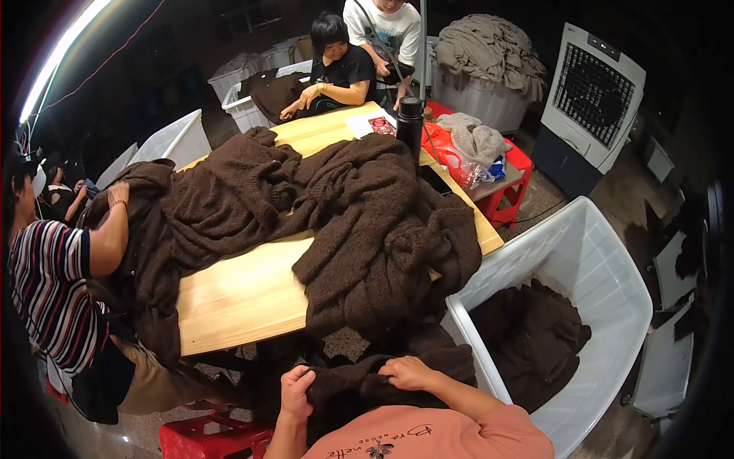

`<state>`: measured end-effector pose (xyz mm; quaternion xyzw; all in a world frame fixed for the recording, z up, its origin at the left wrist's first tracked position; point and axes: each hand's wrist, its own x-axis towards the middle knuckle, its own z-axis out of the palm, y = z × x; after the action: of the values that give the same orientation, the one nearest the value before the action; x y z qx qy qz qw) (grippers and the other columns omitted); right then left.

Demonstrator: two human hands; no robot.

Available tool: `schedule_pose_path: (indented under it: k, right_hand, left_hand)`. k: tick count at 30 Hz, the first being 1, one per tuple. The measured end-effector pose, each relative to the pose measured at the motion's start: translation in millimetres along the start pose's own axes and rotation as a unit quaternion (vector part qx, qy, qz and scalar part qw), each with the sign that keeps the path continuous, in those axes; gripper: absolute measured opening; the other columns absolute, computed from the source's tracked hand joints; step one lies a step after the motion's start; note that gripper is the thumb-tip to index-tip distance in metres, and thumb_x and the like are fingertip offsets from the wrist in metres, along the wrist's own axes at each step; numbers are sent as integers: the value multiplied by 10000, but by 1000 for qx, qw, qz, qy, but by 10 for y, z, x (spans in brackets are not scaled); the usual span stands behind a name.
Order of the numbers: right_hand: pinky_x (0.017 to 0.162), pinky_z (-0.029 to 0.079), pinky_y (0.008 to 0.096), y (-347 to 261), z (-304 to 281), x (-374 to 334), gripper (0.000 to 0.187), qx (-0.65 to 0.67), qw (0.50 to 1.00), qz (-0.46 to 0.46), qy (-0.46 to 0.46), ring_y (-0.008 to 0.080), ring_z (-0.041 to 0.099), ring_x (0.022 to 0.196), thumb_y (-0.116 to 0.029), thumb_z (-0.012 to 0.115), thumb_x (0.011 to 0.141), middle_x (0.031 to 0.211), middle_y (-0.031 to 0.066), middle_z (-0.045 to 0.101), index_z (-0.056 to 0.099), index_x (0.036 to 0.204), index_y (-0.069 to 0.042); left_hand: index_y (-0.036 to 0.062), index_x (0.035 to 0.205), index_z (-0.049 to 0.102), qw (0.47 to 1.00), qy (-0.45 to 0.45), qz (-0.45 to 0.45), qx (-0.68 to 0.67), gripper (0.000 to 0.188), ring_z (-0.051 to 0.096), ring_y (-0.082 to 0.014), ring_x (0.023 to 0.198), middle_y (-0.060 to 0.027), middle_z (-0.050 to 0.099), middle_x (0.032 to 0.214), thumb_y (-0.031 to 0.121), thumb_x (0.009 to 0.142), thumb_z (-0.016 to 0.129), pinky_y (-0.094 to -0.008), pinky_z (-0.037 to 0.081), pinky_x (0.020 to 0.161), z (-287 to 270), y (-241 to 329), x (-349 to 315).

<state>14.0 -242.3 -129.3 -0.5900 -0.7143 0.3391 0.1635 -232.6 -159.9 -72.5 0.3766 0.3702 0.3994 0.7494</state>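
Note:
A dark brown knitted garment (342, 382) stretches across my lap, below the table's near edge. My left hand (297, 392) is closed round its left edge, thumb on top. Further right, my right hand (409, 373) pinches the same garment's upper side, fingers bent into the knit. Just ahead, a heap of brown knitwear (375, 229) covers the right part of the wooden table (241, 294) and hangs over its near edge. A second brown heap (229, 191) lies to the left and touches it.
At my right, a white plastic bin (612, 306) holds more brown knitwear. One person in a striped shirt (53, 268) handles knitwear at the left; two people are at the far side. A black bottle (410, 126) stands on the table. A red stool (206, 437) is at lower left.

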Motion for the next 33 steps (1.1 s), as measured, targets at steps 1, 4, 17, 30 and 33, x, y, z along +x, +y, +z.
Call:
schedule_pose_path:
  k: [1,4,17,30,33]
  right_hand:
    - [731,458,413,-48,-52,-16,204,2,998,-16,56,322,578,839,-102,565,710,875,124,609,610,904,-58]
    - [658,464,414,-55,-156,9,132,42,981,-75,171,334,581,768,-112,565,727,826,130,598,564,840,-45]
    - [645,471,342,-189,-311,-121,154,108,961,-40,253,305,588,739,-39,589,685,796,134,584,563,836,-23]
    - [632,418,204,3,-494,-75,93,494,867,20,64,50,479,693,-68,602,811,745,-27,554,584,875,-3]
    - [644,450,263,-69,-549,-115,207,347,938,-11,-24,130,569,729,-82,651,736,784,45,610,584,916,-4]
  left_hand:
    - [-13,773,591,1000,1,0,0,67,578,-113,619,-57,624,724,12,800,536,-234,476,609,2,3,-11]
    - [-17,778,592,1000,10,0,-17,67,585,-123,623,-64,626,726,9,797,533,-242,483,612,13,26,-20]
    - [4,775,573,998,51,17,-35,70,588,-133,647,-65,620,747,17,801,509,-251,484,632,-112,54,-94]
    - [2,824,551,997,38,42,-54,91,623,-192,711,-114,636,820,79,838,505,-305,515,687,-212,55,-44]
    - [2,821,550,997,29,42,-61,95,623,-192,711,-115,635,817,82,841,502,-309,515,692,-215,76,-69]
